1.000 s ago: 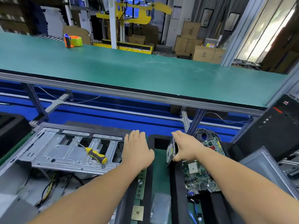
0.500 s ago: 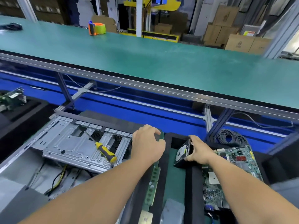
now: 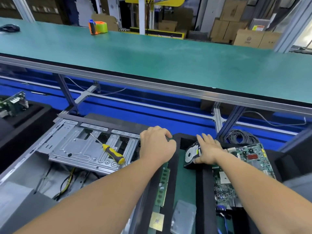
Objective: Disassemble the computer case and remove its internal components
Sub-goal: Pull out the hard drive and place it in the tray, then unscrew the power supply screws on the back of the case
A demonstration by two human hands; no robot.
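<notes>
Tipping risk: the hard drive [image 3: 194, 153] stands tilted on its edge against the black foam tray [image 3: 206, 181] — if the right hand [image 3: 208, 152] lets go carelessly, I judge it could topple or knock the circuit board [image 3: 243, 168] just beside it
Right hand: fingers spread over the drive's top, thumb under its near edge, holding it
Left hand [image 3: 157, 146]: curled over the end of a green memory stick [image 3: 163, 184] in the tray's slot; the grip itself is hidden
Rolling risk: the screwdriver [image 3: 109, 152] lies loose on the computer case [image 3: 76, 149] — a nudge might send it sliding
Surfaces: stamped grey sheet metal, ribbed and perforated; soft matte foam; shiny drive label; rubbery yellow-black handle
</notes>
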